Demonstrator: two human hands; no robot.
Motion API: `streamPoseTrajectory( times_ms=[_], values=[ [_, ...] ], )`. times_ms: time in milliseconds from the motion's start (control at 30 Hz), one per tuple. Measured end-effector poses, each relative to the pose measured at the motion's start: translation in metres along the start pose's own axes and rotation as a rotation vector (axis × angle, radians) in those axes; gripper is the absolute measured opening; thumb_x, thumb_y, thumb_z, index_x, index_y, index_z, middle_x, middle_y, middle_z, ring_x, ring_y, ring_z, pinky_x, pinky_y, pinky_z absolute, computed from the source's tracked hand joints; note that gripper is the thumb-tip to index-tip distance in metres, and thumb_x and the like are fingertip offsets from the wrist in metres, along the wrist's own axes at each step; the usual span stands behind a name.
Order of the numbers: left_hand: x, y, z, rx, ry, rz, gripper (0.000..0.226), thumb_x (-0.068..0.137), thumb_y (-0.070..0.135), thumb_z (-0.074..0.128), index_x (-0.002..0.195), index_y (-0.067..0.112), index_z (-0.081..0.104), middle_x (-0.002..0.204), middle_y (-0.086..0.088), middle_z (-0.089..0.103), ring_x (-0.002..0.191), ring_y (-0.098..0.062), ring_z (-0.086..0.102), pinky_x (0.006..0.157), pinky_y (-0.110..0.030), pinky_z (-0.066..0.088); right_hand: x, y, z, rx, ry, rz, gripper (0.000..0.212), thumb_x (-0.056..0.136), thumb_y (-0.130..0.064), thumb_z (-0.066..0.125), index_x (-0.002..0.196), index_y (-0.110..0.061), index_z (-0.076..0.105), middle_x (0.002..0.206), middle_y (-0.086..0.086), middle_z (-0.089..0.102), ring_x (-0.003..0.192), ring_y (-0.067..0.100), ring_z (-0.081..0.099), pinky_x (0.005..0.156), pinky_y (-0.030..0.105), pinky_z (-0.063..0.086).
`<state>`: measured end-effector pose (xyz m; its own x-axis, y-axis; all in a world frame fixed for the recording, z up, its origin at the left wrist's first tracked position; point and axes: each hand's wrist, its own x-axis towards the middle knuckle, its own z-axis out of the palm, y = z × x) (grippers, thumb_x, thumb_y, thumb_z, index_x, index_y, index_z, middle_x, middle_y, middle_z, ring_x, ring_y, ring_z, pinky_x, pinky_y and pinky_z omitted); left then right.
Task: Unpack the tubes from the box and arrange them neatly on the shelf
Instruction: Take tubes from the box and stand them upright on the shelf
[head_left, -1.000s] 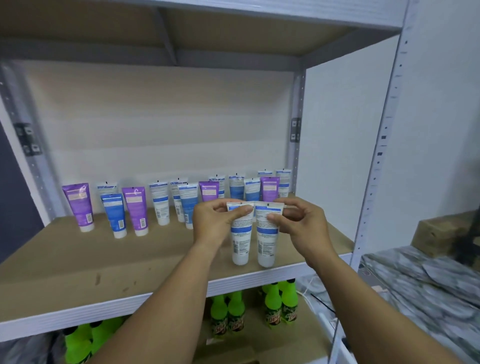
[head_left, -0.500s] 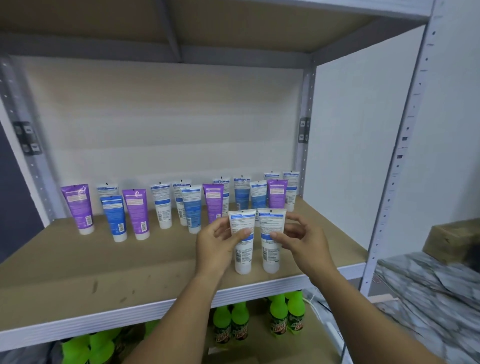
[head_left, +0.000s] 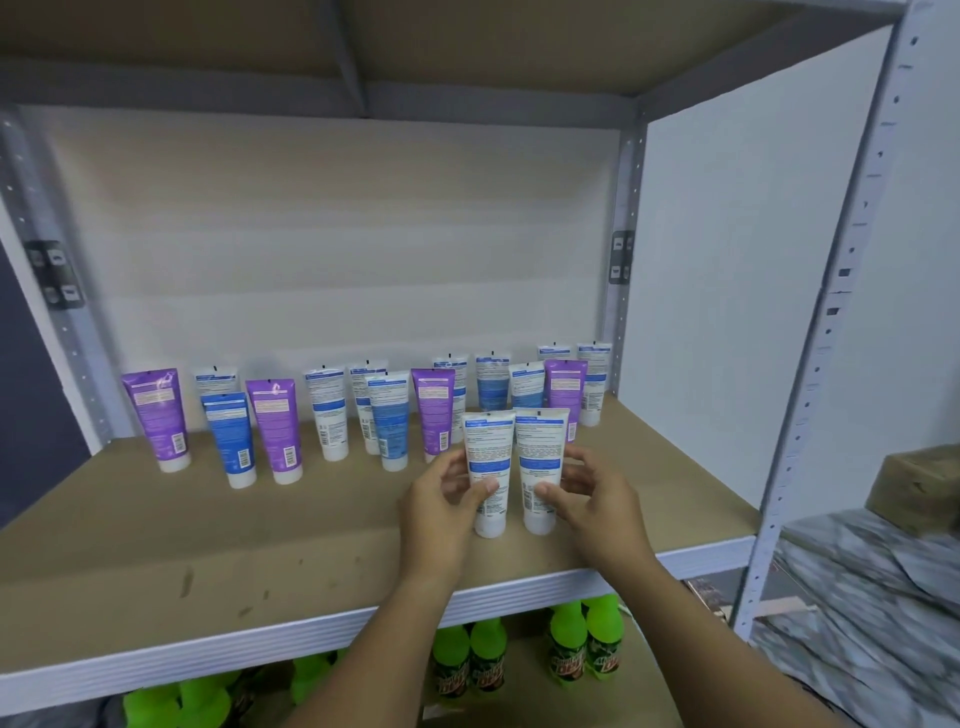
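Two white tubes with blue bands stand cap-down on the shelf (head_left: 156, 530), side by side and touching, near the front edge at about 5 o'clock of the board. The left hand (head_left: 441, 506) holds the left white tube (head_left: 488, 467), its thumb across the front and its fingers curled behind. The right hand (head_left: 597, 499) holds the right white tube (head_left: 540, 457) the same way. Behind them, from 9 to 2 o'clock, a row of purple, blue and white tubes (head_left: 332, 410) stands upright. Green bottles (head_left: 569, 644) stand on the lower shelf.
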<state>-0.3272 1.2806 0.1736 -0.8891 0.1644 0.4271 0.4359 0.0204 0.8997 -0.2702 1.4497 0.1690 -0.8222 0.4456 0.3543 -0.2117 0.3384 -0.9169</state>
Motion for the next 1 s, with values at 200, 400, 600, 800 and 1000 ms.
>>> streamPoseTrajectory(
  times_ms=[200,400,600,800,1000],
  values=[
    [0.027,-0.013,0.006,0.027,0.029,0.032,0.040,0.086,0.005,0.073,0.121,0.022,0.066,0.096,0.022,0.069,0.084,0.015,0.065,0.070,-0.002,0.047,0.029,0.011,0.013,-0.040,-0.003,-0.026,0.044,0.084,-0.016,0.073,0.122,-0.032,0.058,0.105,-0.013,0.071,0.095,0.001,0.066,0.078,0.027,0.056],
    [0.055,-0.034,0.016,0.028,0.100,0.044,0.039,0.084,0.004,0.075,0.119,0.021,0.069,0.096,0.021,0.071,0.083,0.012,0.066,0.072,-0.002,0.046,0.057,0.021,0.026,-0.030,0.012,-0.058,0.044,0.086,-0.010,0.070,0.122,-0.032,0.056,0.100,-0.019,0.069,0.089,-0.010,0.064,0.073,0.006,0.050],
    [0.075,-0.048,0.020,0.015,0.109,0.022,0.042,0.084,0.006,0.075,0.124,0.018,0.069,0.106,0.008,0.074,0.087,0.008,0.067,0.075,-0.005,0.049,0.073,0.029,0.033,-0.043,0.048,-0.086,0.043,0.087,-0.009,0.069,0.120,-0.034,0.057,0.097,-0.022,0.067,0.087,-0.012,0.063,0.068,0.002,0.046],
    [0.077,-0.048,0.021,0.012,0.104,-0.013,0.037,0.084,0.009,0.076,0.118,0.021,0.069,0.101,0.009,0.074,0.087,0.006,0.068,0.071,-0.005,0.048,0.079,0.034,0.034,-0.097,0.063,-0.076,0.041,0.086,-0.014,0.071,0.122,-0.030,0.060,0.097,-0.013,0.070,0.086,-0.004,0.066,0.074,0.009,0.051],
    [0.053,-0.046,0.010,0.014,0.112,-0.123,0.035,0.082,0.012,0.080,0.108,0.029,0.064,0.092,0.012,0.071,0.083,0.005,0.066,0.073,-0.003,0.046,0.055,0.032,0.024,-0.221,0.039,0.021,0.046,0.083,-0.019,0.075,0.125,-0.020,0.058,0.101,-0.003,0.068,0.091,0.011,0.067,0.083,0.021,0.049]
  ],
)
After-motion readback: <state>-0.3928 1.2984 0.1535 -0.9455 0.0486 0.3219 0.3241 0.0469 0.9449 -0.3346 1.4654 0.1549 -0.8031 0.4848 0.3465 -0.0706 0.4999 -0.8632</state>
